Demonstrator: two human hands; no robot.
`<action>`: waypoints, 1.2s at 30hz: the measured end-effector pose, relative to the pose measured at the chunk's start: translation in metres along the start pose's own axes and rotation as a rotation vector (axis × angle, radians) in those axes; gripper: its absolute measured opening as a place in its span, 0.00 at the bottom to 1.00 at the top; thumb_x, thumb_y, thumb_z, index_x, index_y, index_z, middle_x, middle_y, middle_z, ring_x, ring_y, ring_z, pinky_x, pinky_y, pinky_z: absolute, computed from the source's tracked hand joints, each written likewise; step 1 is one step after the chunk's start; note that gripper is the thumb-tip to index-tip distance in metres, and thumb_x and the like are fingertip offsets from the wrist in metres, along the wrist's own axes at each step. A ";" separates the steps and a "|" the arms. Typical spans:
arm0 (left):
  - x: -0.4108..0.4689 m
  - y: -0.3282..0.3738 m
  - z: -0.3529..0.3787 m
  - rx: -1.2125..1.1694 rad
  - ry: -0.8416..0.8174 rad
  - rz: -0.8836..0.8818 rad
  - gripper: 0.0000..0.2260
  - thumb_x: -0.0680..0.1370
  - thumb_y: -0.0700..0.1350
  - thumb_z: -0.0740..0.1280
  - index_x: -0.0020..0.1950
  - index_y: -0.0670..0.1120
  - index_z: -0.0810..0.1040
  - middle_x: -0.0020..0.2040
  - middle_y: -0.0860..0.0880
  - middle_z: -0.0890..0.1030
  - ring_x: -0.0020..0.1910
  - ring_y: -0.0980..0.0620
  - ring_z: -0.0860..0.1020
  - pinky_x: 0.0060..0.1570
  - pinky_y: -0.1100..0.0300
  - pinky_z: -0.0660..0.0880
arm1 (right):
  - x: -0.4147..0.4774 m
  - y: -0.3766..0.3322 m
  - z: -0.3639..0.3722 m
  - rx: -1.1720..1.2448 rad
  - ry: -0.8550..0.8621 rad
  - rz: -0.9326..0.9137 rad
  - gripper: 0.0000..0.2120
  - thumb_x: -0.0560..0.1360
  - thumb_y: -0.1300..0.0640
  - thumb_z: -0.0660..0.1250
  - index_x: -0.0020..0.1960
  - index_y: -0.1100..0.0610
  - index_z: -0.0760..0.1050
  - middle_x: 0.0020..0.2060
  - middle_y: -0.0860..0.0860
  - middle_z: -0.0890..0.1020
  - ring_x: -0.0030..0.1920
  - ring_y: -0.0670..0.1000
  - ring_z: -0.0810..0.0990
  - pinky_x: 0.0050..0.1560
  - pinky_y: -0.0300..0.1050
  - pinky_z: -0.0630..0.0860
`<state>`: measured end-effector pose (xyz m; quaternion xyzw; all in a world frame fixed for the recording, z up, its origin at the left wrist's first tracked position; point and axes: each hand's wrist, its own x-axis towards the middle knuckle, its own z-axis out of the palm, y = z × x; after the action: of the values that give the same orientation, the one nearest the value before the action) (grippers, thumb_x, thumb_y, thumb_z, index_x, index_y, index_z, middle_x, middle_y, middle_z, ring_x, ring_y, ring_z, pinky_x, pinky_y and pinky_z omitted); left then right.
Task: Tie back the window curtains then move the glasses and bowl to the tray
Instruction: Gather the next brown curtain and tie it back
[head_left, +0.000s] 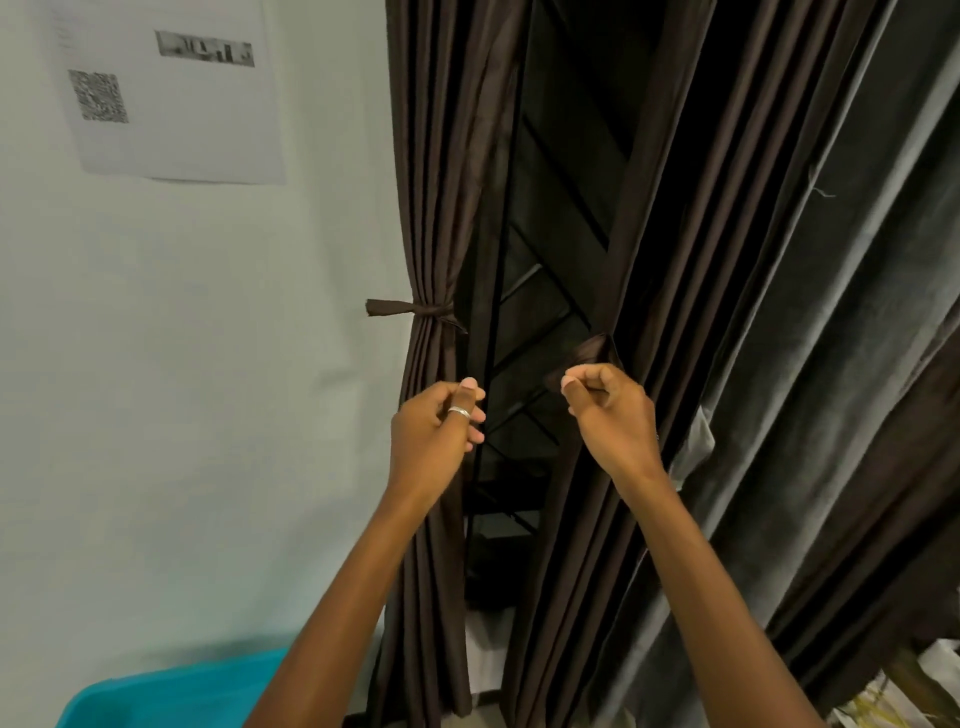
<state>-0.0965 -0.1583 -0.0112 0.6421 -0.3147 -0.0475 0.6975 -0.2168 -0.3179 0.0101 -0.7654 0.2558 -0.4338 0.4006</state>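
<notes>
Two bare forearms come up from the near edge, and beside them at the near left a turquoise tub (171, 696) is cut off by the frame and blurred. Further in, the left hand (439, 415), with a ring on the thumb, has curled fingers just in front of the left curtain (431, 208); I cannot tell if it pinches anything. The right hand (608, 410) is pinching the end of a brown strap (587, 356) that comes out from the edge of the right curtain (675, 260). The left curtain is gathered by a knotted tie (415, 309). Between both curtains the window (550, 234) is dark, only slanted bars are visible. At the far right a grey drape (857, 312) hangs. On the wall at the far left a paper sheet (171, 104) has print too blurred to read.
</notes>
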 end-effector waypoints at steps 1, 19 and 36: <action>-0.001 0.002 0.011 0.006 -0.002 -0.003 0.09 0.83 0.49 0.64 0.48 0.54 0.83 0.38 0.55 0.84 0.33 0.57 0.82 0.35 0.66 0.79 | 0.003 0.004 -0.007 0.001 -0.010 -0.008 0.04 0.79 0.53 0.69 0.53 0.49 0.81 0.45 0.40 0.84 0.46 0.35 0.82 0.45 0.30 0.78; 0.015 0.030 0.178 0.430 0.100 0.008 0.12 0.80 0.60 0.65 0.48 0.55 0.84 0.39 0.59 0.83 0.43 0.60 0.82 0.47 0.57 0.79 | 0.049 0.051 -0.099 0.047 -0.057 0.003 0.11 0.80 0.50 0.68 0.62 0.49 0.80 0.51 0.41 0.85 0.53 0.39 0.83 0.55 0.46 0.83; 0.073 0.025 0.180 0.719 0.200 -0.008 0.10 0.77 0.57 0.70 0.43 0.52 0.83 0.41 0.47 0.84 0.45 0.42 0.83 0.42 0.53 0.79 | 0.140 -0.047 -0.051 -0.062 0.072 -0.246 0.33 0.78 0.42 0.68 0.76 0.59 0.65 0.56 0.46 0.81 0.58 0.46 0.80 0.61 0.44 0.77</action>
<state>-0.1369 -0.3439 0.0349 0.8488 -0.2390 0.1260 0.4545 -0.1901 -0.4151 0.1291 -0.7868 0.1874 -0.4990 0.3111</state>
